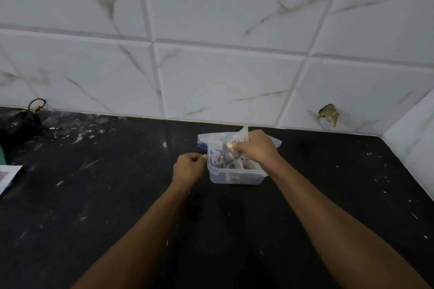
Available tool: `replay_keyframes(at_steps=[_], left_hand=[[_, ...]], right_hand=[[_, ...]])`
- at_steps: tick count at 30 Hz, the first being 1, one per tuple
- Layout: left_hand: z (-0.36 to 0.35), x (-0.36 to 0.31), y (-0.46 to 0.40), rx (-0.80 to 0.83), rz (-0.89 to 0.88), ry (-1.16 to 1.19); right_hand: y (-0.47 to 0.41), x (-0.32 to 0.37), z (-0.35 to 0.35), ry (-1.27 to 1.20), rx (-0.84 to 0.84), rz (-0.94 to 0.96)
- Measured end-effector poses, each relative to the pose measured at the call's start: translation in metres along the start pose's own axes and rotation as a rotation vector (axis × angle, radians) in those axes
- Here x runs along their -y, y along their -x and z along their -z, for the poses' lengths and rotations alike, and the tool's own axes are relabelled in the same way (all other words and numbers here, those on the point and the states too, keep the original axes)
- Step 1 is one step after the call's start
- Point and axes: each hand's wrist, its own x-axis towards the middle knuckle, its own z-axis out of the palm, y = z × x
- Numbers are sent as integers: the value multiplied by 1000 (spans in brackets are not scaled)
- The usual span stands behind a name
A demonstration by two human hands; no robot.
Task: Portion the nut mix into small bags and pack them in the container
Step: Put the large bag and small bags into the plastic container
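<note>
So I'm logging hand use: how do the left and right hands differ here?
The left hand sits beside the clear plastic container, at its rim, while the right hand is above it. The left holds no bag; the right pinches a small clear bag of nut mix. Both have curled fingers.

Both bare forearms reached forward from the bottom edge, converging toward the middle. The left hand (189, 166) was curled, knuckles up, thumb and fingertips pinched together at its right side. The right hand (256, 146) sat slightly farther forward and higher, fingers bent downward and closed in a grip, wrist angled inward.
</note>
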Motion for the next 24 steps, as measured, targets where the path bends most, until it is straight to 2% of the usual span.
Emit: replay_keyframes(at_steps=[4, 8, 15, 24], left_hand=[[-11, 3, -16, 22, 151, 105], [-16, 8, -20, 28, 171, 195], [-18, 16, -25, 27, 175, 226], [-19, 15, -26, 32, 168, 186]], right_hand=[[-26, 8, -31, 256, 7, -44], [-35, 0, -63, 443, -31, -84], [-40, -9, -73, 553, -62, -67], [-57, -10, -93, 467, 33, -195]])
